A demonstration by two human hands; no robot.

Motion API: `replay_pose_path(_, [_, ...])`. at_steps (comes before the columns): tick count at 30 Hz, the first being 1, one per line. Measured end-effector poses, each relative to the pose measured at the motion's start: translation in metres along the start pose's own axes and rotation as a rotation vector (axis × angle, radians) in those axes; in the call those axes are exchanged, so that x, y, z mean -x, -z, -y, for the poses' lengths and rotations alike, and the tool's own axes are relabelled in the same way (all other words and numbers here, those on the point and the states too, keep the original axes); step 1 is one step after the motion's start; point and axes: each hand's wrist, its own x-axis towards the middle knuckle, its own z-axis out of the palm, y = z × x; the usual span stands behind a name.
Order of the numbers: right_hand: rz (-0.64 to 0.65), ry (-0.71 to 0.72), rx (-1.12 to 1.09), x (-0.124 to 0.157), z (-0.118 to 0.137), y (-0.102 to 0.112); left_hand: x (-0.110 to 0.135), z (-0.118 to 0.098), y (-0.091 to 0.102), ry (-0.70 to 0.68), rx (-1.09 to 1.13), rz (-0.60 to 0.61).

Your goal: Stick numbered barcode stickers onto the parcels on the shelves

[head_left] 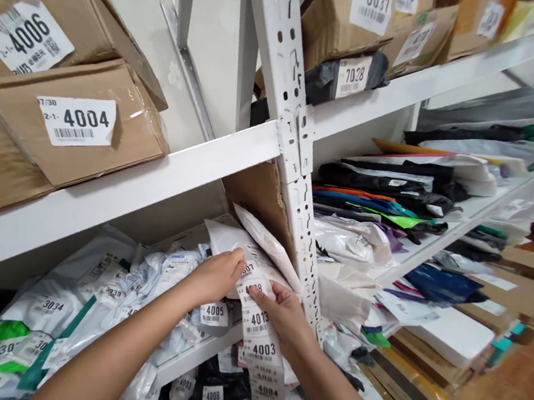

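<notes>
A long strip of white printed labels (262, 347), with numbers such as 4013 and 4003, hangs down in front of the shelf. My right hand (283, 313) grips it near the upper part, thumb across a label. At the strip's top end, my left hand (220, 276) is closed, its fingertips pinching the uppermost label. Behind both hands stands a white plastic mailer (265, 245), leaning against a cardboard panel (265, 203). Just below my left wrist lies a bagged parcel labelled 4005 (213, 314).
Cardboard boxes, one labelled 4004 (80, 121), fill the upper left shelf. A white perforated upright (294, 159) divides the bays. Plastic-bagged parcels (54, 308) crowd the lower left shelf. Coloured mailers (381, 194) are stacked on the right, above flat cartons (520, 294).
</notes>
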Motion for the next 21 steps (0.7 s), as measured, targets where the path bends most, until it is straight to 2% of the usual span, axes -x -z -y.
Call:
replay_pose_path(2, [-0.046, -0.014, -0.044, 0.010, -0.012, 0.007, 0.001, 0.001, -0.002, 0.027, -0.029, 0.032])
replay_pose_path(4, [-0.038, 0.006, -0.025, 0.021, -0.022, 0.020, 0.000, 0.004, -0.001, 0.113, -0.020, 0.043])
replay_pose_path(6, [-0.012, 0.056, 0.041, 0.030, -0.024, 0.038, -0.003, 0.007, 0.006, 0.220, -0.062, -0.061])
replay_pose_path(7, [-0.015, 0.077, 0.070, 0.033, -0.021, 0.047, -0.006, 0.007, 0.011, 0.207, -0.112, -0.154])
replay_pose_path(8, [-0.029, 0.087, 0.090, 0.034, -0.014, 0.056, -0.011, 0.007, 0.017, 0.118, -0.163, -0.233])
replay_pose_path(9, [-0.049, 0.093, 0.101, 0.034, -0.006, 0.063, -0.017, 0.006, 0.024, -0.041, -0.193, -0.270])
replay_pose_path(10, [-0.064, 0.096, 0.111, 0.033, 0.005, 0.068, -0.024, 0.005, 0.029, -0.240, -0.179, -0.256])
replay_pose_path(11, [-0.075, 0.106, 0.119, 0.030, 0.015, 0.071, -0.031, 0.004, 0.033, -0.425, -0.118, -0.189])
replay_pose_path(12, [-0.082, 0.126, 0.125, 0.027, 0.026, 0.071, -0.038, 0.003, 0.035, -0.555, -0.022, -0.096])
replay_pose_path(13, [-0.081, 0.146, 0.130, 0.024, 0.035, 0.070, -0.045, 0.002, 0.035, -0.611, 0.094, -0.011])
replay_pose_path(15, [-0.060, 0.179, 0.138, 0.015, 0.047, 0.063, -0.054, 0.001, 0.029, -0.583, 0.331, 0.105])
replay_pose_path(17, [-0.032, 0.196, 0.154, 0.004, 0.051, 0.053, -0.058, 0.000, 0.019, -0.485, 0.514, 0.153])
replay_pose_path(19, [-0.028, 0.206, 0.187, -0.007, 0.049, 0.044, -0.058, -0.003, 0.011, -0.375, 0.609, 0.128])
replay_pose_path(21, [-0.038, 0.225, 0.220, -0.018, 0.043, 0.039, -0.058, -0.007, 0.008, -0.280, 0.596, 0.083])
